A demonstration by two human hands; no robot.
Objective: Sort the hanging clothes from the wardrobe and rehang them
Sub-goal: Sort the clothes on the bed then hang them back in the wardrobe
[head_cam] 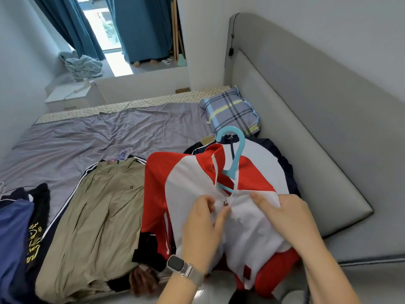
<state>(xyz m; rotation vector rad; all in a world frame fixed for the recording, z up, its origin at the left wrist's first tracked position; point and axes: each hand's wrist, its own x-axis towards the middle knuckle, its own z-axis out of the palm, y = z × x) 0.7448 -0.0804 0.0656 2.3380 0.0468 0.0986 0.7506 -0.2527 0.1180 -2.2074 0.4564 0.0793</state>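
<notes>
Both hands, left hand point(202, 224) and right hand point(285, 212), pinching red-and-white jacket point(190, 178) on blue hanger point(233, 159)

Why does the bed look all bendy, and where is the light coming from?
Head view: the wide lens curves the headboard and bed edges; daylight pours through the window, washed out white; the hands on the jacket look slightly soft.

Plaid pillow point(232, 110) against grey headboard point(306, 119), teal curtains point(140, 27), white nightstand point(72, 97), crumpled blanket point(82, 64)
</notes>
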